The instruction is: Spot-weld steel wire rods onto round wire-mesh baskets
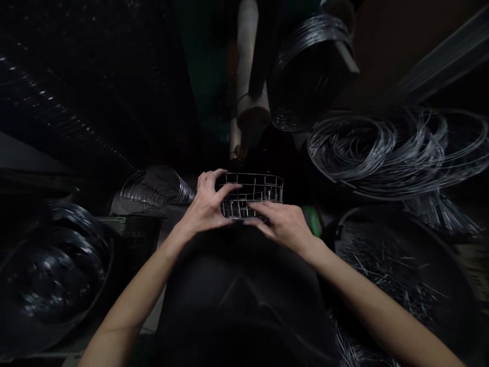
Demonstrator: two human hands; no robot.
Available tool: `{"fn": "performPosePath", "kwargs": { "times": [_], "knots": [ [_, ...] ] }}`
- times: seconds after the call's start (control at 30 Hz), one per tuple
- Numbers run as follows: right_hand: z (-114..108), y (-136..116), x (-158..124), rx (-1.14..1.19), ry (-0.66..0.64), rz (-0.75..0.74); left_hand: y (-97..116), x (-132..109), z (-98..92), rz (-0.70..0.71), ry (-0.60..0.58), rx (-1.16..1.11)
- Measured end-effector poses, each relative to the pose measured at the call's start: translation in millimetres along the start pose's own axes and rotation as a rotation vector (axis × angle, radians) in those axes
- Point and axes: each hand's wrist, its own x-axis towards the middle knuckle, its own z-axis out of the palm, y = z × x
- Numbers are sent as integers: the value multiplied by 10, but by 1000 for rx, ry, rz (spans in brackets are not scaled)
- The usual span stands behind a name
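A small wire basket (255, 182) with a rounded rim and a grid of thin metal wires sits in front of my body, at the middle of the head view. My left hand (210, 199) wraps its left side, the thumb and fingers curved around the frame. At the basket's near right side is my right hand (282, 221), its fingers and thumb closing on the lower wires. The palm hides part of that side. Dim light leaves the finer wire joints hard to make out.
Coils of wire (355, 148) hang at the right, above a dark tub (439, 244) of short cut wires. Stacked wire rings (57, 270) fill a container at the left. More rings (156, 186) lie beside my left hand. A pale vertical post (247, 51) stands ahead.
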Motion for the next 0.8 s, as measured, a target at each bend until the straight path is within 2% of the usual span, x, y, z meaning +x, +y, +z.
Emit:
{"fn": "performPosePath", "kwargs": {
  "times": [0.13, 0.23, 0.63, 0.7, 0.8],
  "knots": [
    [60, -28, 0, -251, 116, -269, -15, -86, -74, -115, 34, -75],
    [15, -3, 60, -293, 186, -353, -51, -79, -87, -144, 53, -113],
    [-72, 136, 278, -353, 259, -385, -168, 166, -78, -124, 112, -148],
    [-91, 141, 316, -340, 241, -369, -200, 192, -75, -130, 109, -160],
    [-119, 127, 374, -297, 142, -275, -250, 222, -73, -138, 102, -175]
  ]
}}
